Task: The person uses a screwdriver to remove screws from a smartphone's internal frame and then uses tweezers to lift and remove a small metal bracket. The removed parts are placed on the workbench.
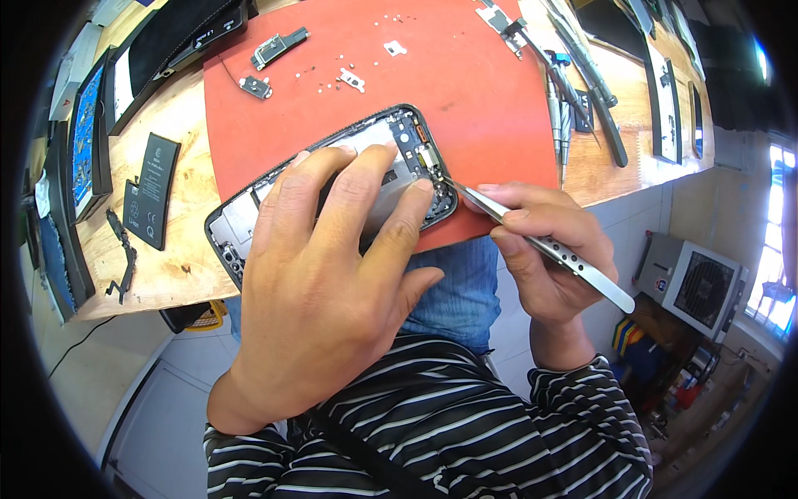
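An opened smartphone body (229, 226) lies tilted on the front edge of the red mat (490, 116), its inner metal plate and small circuit parts exposed. Across it rests my left hand (320, 266), fingers spread over the plate and thumb apart; this hand covers much of the phone's middle. Silver tweezers (582, 270) with a row of holes are pinched in my right hand (553, 249). Their tips reach the phone's right end, beside a small gold-edged connector part (428, 157). Whether the tips grip anything is too small to tell.
Loose phone modules (280, 48), metal brackets (352, 79) and tiny screws lie farther back on the mat. A black battery (154, 191) and a dark flex strip (121, 254) are at left on the wooden table. Screwdrivers (564, 125) and more tools lie at right.
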A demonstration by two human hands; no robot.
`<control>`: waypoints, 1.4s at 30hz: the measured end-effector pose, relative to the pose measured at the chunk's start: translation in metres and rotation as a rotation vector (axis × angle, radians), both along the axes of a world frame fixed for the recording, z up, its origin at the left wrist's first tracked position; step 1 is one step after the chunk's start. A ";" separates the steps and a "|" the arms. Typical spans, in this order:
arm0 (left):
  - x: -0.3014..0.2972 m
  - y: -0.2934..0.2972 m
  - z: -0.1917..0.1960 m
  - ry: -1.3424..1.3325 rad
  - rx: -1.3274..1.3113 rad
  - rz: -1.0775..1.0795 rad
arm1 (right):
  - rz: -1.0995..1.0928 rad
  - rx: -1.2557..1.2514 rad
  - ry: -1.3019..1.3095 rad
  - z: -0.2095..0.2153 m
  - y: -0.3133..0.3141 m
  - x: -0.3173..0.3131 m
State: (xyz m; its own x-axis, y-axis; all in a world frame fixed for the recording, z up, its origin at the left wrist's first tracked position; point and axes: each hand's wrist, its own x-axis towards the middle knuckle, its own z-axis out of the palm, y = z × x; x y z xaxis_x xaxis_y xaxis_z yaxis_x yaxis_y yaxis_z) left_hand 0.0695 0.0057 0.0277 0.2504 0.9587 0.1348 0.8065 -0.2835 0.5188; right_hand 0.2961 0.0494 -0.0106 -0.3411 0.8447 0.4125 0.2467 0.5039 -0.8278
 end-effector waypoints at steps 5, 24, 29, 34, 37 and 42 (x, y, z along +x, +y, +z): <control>0.001 -0.001 0.001 0.003 -0.001 0.011 | 0.020 0.088 -0.106 0.005 0.003 0.000; 0.001 -0.001 0.000 -0.003 0.011 0.010 | 0.051 0.123 -0.171 0.006 0.008 0.002; 0.001 -0.001 -0.001 -0.001 0.010 0.017 | 0.060 0.118 -0.142 0.005 0.008 0.003; 0.001 -0.002 -0.001 -0.009 0.012 0.022 | 0.051 0.116 -0.120 0.004 0.010 0.002; 0.001 -0.002 -0.001 -0.014 0.014 0.020 | 0.049 0.091 -0.166 0.005 0.007 0.004; 0.001 -0.002 -0.001 -0.020 0.009 0.020 | 0.046 0.136 -0.126 0.002 0.009 0.004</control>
State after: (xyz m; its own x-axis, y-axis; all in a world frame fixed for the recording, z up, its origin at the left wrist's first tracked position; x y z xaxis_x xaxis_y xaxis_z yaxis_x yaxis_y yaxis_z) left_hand 0.0705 0.0037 0.0265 0.2282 0.9624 0.1477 0.8018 -0.2718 0.5322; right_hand 0.3001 0.0583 -0.0090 -0.4345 0.7662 0.4735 0.3183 0.6224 -0.7151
